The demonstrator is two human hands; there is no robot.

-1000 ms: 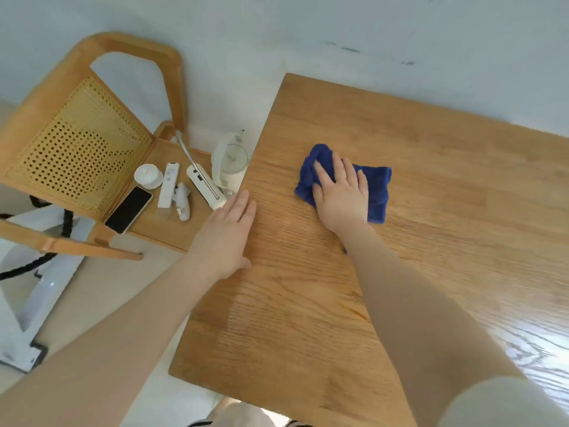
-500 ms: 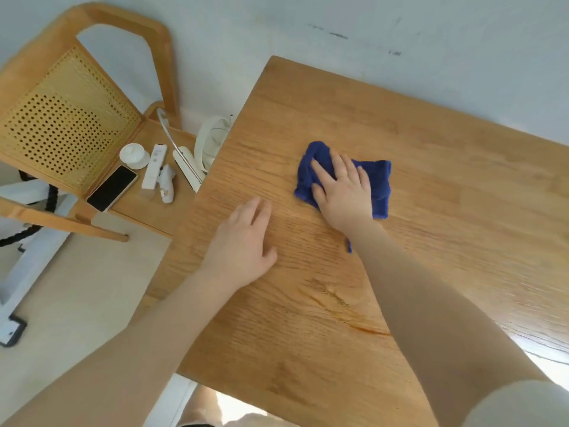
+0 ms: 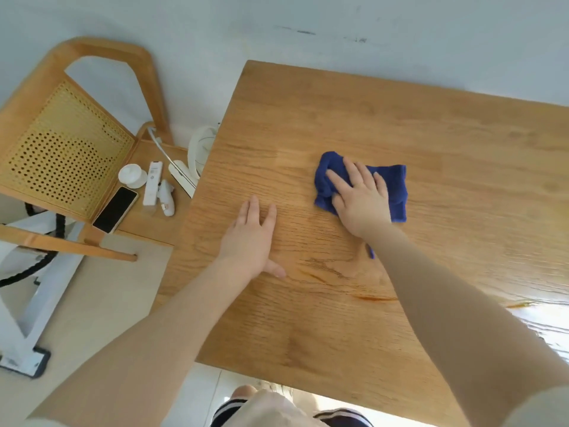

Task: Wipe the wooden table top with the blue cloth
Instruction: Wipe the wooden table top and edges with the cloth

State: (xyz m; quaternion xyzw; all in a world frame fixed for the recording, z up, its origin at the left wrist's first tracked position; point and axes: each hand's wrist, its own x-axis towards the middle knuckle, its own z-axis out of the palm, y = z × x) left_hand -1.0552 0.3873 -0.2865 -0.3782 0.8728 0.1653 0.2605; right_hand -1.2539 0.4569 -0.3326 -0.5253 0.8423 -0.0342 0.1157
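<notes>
The wooden table top (image 3: pixel 354 112) fills the middle and right of the head view. A crumpled blue cloth (image 3: pixel 397 186) lies on it, right of centre. My right hand (image 3: pixel 358 200) presses flat on the cloth, fingers spread and pointing away from me, covering its middle. My left hand (image 3: pixel 251 238) rests palm down on the bare wood to the left of the cloth, fingers apart, holding nothing. A darker streak (image 3: pixel 326 269) in the wood shows between my two wrists.
A wooden chair (image 3: pixel 61 143) with a cane back stands left of the table. On its seat lie a black phone (image 3: pixel 115 209), a white remote (image 3: pixel 153 183), a small white jar (image 3: pixel 133 175) and a white power strip (image 3: pixel 181 177). A pale wall runs behind.
My left hand has slid from the table's left edge further onto the top. My right hand stays on the cloth at about the same spot. The camera view has shifted.
</notes>
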